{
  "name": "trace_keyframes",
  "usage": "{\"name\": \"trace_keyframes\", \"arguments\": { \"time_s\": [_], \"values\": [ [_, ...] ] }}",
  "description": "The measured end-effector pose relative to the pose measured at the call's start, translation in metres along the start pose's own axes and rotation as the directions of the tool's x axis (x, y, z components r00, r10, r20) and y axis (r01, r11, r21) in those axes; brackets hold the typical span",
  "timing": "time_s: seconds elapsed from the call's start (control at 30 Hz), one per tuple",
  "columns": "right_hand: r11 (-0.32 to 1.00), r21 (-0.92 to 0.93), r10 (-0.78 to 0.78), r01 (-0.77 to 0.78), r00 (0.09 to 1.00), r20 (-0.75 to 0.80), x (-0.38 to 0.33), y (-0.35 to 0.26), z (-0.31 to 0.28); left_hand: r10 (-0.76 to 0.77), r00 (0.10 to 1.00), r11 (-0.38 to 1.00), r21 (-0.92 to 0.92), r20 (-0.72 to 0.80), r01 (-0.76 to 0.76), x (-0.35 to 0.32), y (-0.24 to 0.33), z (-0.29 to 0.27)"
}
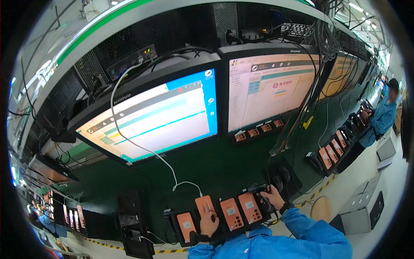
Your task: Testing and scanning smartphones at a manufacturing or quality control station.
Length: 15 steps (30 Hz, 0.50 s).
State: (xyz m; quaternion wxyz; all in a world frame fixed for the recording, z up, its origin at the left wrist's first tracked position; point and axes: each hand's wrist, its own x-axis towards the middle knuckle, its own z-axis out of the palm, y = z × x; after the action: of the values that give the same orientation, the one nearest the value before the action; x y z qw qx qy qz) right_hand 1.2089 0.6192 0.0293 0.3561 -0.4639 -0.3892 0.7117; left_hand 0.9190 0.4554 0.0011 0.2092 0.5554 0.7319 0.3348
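Observation:
An orange smartphone (203,201) with a white cable (174,183) plugged into its top end is under my left hand (209,222). My fingers lie over its back and grip it; the hand hides its lower part. It sits slightly higher than the phones beside it in the black tray (171,221). A labelled orange phone (186,225) lies left of it, and two more, a middle phone (231,214) and a right phone (250,207), lie to its right. My right hand (272,198) is closed around a black handheld barcode scanner (258,188), just beyond the right phone.
Two monitors, a left one (168,114) and a right one (271,90), stand behind the dark green bench (215,157). A black mouse (282,172) is at the right. Trays of phones (331,153) lie farther right, near a person in blue (381,118). Black trays (131,220) stand left.

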Motion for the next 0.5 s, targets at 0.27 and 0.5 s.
{"name": "trace_keyframes", "arguments": {
  "time_s": [0.27,0.5],
  "values": [
    [0.990,0.062,-0.104,0.125,0.958,-0.268,0.025,0.017,-0.028,-0.028,1.000,0.999,0.042,-0.005,0.028,0.002,0.010,-0.001],
    [0.700,-0.697,-0.179,-0.155,0.907,-0.381,0.040,0.104,-0.054,-0.264,0.964,0.964,-0.030,0.007,0.264,0.008,0.048,-0.007]
  ]
}}
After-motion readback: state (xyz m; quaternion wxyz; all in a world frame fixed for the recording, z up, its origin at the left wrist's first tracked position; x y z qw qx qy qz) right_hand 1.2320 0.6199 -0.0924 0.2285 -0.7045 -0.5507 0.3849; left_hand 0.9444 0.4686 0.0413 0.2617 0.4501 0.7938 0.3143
